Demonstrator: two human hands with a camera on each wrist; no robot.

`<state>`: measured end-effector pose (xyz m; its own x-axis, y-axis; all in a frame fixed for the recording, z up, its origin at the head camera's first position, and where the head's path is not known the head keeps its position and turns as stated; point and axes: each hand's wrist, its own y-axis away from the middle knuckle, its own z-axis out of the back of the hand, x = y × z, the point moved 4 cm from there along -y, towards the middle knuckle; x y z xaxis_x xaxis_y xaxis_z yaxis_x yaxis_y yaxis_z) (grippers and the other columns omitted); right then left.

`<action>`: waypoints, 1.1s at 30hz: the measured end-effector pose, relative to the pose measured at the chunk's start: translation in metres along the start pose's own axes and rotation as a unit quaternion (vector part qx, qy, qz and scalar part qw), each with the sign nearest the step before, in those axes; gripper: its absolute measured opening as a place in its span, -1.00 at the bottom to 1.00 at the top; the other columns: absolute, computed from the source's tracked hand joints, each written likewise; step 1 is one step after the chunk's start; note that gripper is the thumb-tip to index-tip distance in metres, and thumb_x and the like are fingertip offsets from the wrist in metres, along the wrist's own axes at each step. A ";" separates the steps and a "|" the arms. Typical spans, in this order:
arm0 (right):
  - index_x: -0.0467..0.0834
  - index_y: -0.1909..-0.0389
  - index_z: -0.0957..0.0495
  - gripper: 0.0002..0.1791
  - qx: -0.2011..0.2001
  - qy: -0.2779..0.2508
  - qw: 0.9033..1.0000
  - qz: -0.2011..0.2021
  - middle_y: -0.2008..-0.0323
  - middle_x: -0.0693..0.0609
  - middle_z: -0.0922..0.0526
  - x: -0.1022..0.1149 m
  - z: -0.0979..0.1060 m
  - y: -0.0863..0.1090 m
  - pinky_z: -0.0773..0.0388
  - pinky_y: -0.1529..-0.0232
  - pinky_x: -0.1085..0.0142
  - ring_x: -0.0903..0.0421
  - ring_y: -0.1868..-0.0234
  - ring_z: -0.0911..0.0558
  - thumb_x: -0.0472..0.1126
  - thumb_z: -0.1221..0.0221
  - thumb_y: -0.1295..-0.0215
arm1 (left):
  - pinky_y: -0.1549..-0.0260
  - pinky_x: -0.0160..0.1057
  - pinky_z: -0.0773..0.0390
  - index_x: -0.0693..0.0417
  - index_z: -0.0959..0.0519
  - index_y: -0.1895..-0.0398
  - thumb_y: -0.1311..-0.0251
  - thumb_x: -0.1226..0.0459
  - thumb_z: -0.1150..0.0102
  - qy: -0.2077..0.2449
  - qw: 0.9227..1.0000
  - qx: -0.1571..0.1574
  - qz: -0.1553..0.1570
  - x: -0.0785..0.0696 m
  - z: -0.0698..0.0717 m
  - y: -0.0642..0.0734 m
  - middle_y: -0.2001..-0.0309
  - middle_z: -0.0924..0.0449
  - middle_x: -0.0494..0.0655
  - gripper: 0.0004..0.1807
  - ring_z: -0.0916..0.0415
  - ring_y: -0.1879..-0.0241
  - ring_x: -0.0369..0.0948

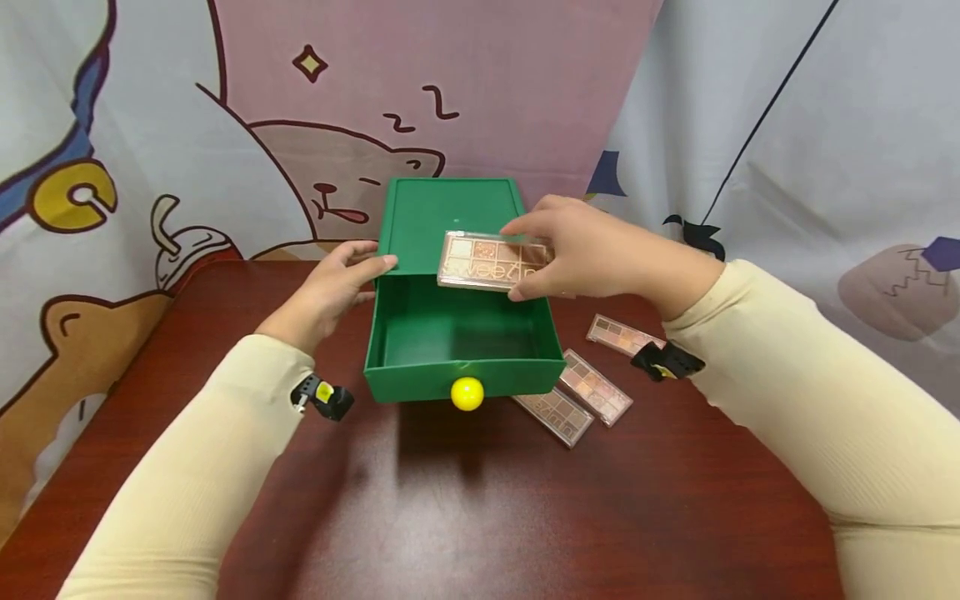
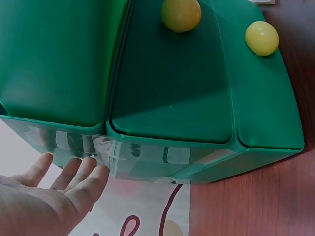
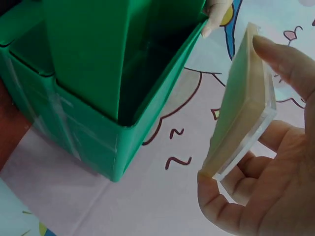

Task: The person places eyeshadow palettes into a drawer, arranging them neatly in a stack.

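An eyeshadow palette (image 1: 480,260) with a clear lid is held by its right end in my right hand (image 1: 577,248), above the pulled-out top drawer (image 1: 465,379) of a green drawer unit (image 1: 453,218). The right wrist view shows the palette (image 3: 241,108) edge-on, between thumb and fingers, apart from the unit. My left hand (image 1: 337,287) is at the unit's left side, thumb by the top edge. In the left wrist view the left hand's fingers (image 2: 88,182) are extended beside the unit's taped side wall. A yellow ball knob (image 1: 467,393) sits on the drawer front.
Several more palettes lie on the brown table (image 1: 465,517) to the unit's right, among them a pinkish palette (image 1: 596,387) and a brown-toned palette (image 1: 557,414). Two closed lower drawers with yellow knobs (image 2: 262,38) show in the left wrist view. A printed curtain (image 1: 540,100) hangs behind.
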<state>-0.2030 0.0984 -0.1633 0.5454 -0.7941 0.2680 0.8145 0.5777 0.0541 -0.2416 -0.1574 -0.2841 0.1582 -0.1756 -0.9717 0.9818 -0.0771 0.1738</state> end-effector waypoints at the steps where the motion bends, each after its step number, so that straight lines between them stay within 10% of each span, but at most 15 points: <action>1: -0.14 -0.29 -0.44 -0.31 0.013 -0.001 1.000 -0.001 -0.04 -0.15 -0.43 0.001 -0.002 -0.003 -0.43 0.16 0.14 -0.02 0.08 -0.41 -0.04 -0.36 -0.12 | -0.29 -0.01 -0.31 0.11 -0.05 -0.48 -0.31 0.06 -0.15 -0.001 1.000 -0.001 0.000 0.000 0.000 0.000 -0.43 -0.10 0.09 -0.21 -0.22 -0.33 -0.02; 12: -0.13 -0.35 -0.36 -0.26 0.120 -0.006 0.993 -0.009 -0.16 -0.15 -0.38 0.016 -0.022 -0.031 -0.44 -0.10 0.09 -0.05 -0.13 -0.40 -0.01 -0.34 -0.16 | -0.32 -0.03 -0.28 0.08 -0.04 -0.49 -0.31 0.05 -0.14 -0.002 1.000 0.006 0.001 0.001 0.001 0.001 -0.44 -0.08 0.07 -0.21 -0.23 -0.33 -0.02; 33: -0.14 -0.37 -0.32 -0.26 0.201 0.036 0.979 0.030 -0.22 -0.16 -0.41 0.042 -0.052 -0.044 -0.41 -0.22 0.11 -0.04 -0.19 -0.44 0.02 -0.31 -0.21 | -0.32 -0.04 -0.28 0.03 -0.06 -0.49 -0.31 0.00 -0.13 -0.018 1.000 0.005 0.006 0.001 0.004 0.000 -0.44 -0.07 0.04 -0.21 -0.20 -0.35 -0.04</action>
<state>-0.2061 0.0299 -0.2042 0.6139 -0.7594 0.2155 0.6448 0.6399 0.4180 -0.2421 -0.1613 -0.2850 0.1662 -0.2122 -0.9630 0.9786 -0.0850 0.1876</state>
